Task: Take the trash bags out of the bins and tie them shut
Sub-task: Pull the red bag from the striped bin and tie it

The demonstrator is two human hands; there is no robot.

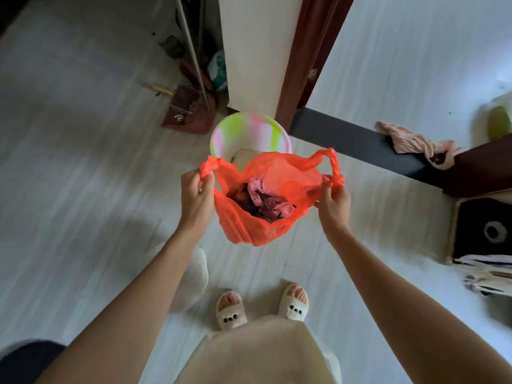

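Left hand (197, 193) curled round the left handle loop of the orange trash bag (257, 217); right hand (332, 202) pinching the right loop. Bag hangs between the two hands, mouth pulled open, clear of the floor and out of the bin. Inside: crumpled pink and dark scraps (263, 199), seemingly paper or wrappers. Film looks thin, soft and limp, likely slippery; load judged light, since the bag sags little. Best hold is the two twisted loops already in hand, which could be crossed and knotted. Sharp tugs may tear the film. Beyond the bag, the striped green-and-pink bin (243, 131) stands on the floor, by the door frame (302, 65).
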